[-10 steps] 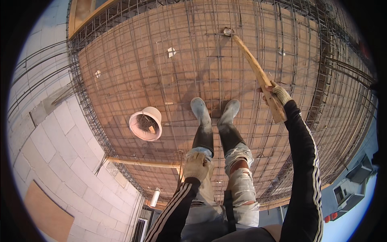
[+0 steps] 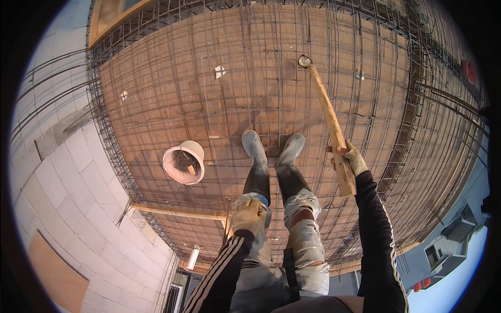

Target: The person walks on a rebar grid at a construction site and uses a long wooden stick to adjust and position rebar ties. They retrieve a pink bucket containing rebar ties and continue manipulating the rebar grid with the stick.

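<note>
My right hand (image 2: 355,158), in a pale knitted glove with bare fingertips, is closed around the thick near end of a long wooden stick (image 2: 327,107). The stick slants away from me, and a round metal piece (image 2: 304,61) sits at its far end, over the steel rebar mesh (image 2: 235,112). Whether that piece touches the bars I cannot tell. My left hand (image 2: 249,215), gloved as well, rests curled by my left knee. Anything inside its fingers is hidden. To the left, a white bucket (image 2: 194,151) holds a tangle of thin dark wire bits and a small wood chip.
My rubber boots (image 2: 254,146) stand on the mesh, laid over brown formwork boards. A pale block wall (image 2: 78,182) runs along the left. Thicker rebar cages (image 2: 107,115) edge the boards. A wooden batten (image 2: 180,211) lies behind the bucket, with a white cylinder (image 2: 192,257) nearby.
My right hand has drawn the stick back toward me and a little left, bringing its metal end nearer. My left hand stays by the knee. The whole view has shifted slightly.
</note>
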Tool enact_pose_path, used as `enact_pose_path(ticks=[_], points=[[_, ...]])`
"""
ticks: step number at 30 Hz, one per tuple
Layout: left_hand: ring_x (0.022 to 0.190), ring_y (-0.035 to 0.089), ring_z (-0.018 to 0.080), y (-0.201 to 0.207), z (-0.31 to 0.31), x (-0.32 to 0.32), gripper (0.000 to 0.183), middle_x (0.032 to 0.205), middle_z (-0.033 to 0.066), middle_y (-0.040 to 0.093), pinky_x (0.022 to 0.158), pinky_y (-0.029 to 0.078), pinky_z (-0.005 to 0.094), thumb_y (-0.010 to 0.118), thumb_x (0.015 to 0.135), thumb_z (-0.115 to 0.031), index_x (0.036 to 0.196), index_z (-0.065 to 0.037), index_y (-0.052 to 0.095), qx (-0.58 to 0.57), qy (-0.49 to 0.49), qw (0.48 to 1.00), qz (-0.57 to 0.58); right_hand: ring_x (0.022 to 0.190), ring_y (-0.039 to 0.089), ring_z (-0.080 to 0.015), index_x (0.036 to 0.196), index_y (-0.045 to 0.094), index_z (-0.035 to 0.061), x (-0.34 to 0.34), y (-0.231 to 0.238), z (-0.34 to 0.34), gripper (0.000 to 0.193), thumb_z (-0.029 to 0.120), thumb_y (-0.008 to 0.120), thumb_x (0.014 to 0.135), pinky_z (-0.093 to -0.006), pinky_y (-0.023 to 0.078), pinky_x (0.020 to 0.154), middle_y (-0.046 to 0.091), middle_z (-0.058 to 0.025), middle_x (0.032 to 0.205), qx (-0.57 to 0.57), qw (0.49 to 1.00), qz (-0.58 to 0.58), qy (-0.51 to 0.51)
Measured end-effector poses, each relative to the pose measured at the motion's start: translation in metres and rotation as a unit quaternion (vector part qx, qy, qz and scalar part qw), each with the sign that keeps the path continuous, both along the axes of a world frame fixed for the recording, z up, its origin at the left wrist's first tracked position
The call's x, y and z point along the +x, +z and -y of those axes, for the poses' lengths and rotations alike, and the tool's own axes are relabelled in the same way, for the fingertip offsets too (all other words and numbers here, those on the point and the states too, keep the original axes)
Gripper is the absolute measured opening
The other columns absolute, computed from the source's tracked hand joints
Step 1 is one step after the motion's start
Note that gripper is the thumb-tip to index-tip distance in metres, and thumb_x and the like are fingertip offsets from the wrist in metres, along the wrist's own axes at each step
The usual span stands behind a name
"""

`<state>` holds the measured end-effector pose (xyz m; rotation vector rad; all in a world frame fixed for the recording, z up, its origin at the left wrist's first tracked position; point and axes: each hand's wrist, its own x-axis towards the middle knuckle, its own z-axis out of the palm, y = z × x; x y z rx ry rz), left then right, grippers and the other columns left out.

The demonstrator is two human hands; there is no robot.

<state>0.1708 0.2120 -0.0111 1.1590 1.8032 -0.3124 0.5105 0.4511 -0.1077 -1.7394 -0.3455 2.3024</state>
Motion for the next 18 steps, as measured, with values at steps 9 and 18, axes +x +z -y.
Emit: enact_pose_path(ticks=[9,18], points=[[0.103,0.064,0.0381,0.006,-0.008,0.000,0.024,0.106,0.0141,0.066,0.093,0.050,0.0500,0.070,0.083,-0.024,0.101,-0.009,0.066,0.044,0.012,0.999,-0.001,0.072,0.069,-0.0245,0.141,0.043,0.0037,-0.030,0.068,0.041,0.067,0.024,0.080,0.089,-0.0376,0.060,0.056,0.068,-0.0206,0.117,-0.023,0.996,-0.032,-0.075],[0.107,0.065,0.0349,0.012,-0.008,-0.002,0.031,0.111,0.0132,0.068,0.094,0.052,0.0478,0.070,0.082,-0.025,0.107,-0.008,0.069,0.014,0.013,1.000,-0.010,0.076,0.069,-0.0258,0.137,0.049,0.0010,-0.124,0.096,0.044,0.057,0.021,0.077,0.092,-0.0366,0.060,0.058,0.068,-0.0212,0.117,-0.115,0.972,-0.139,-0.147]])
